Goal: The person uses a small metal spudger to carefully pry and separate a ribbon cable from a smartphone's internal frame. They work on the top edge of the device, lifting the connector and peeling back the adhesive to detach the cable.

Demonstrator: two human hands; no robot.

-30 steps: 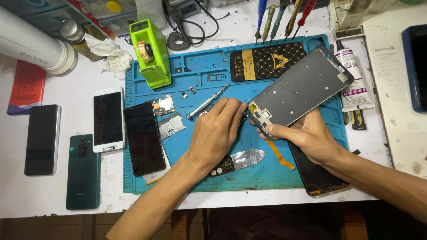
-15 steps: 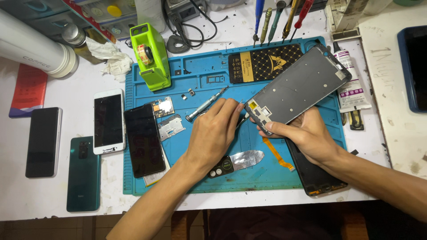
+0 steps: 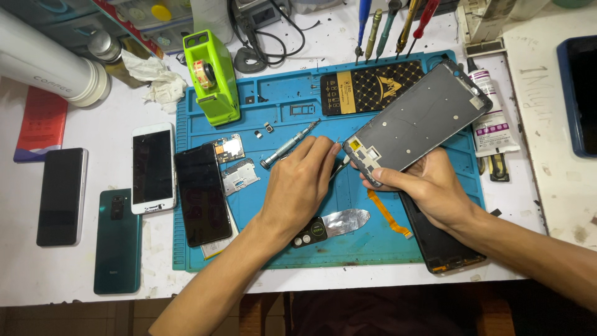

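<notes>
My right hand grips a grey phone frame by its lower end and holds it tilted above the blue work mat. My left hand is beside the frame's lower-left corner. Its fingers are pinched on a thin metal tool whose fine tip is at that corner. A silver screwdriver lies on the mat just left of this hand. Below it rests a pry tool with a metal blade. An orange flex cable and a black screen lie under my right wrist.
A black phone, a circuit board and a metal shield lie on the mat's left part. Off the mat are a white phone, a green phone and a black phone. A green tape dispenser, screwdrivers and a glue tube stand around.
Both hands stay almost in place. My left hand's fingertips have edged closer to the frame's corner.
</notes>
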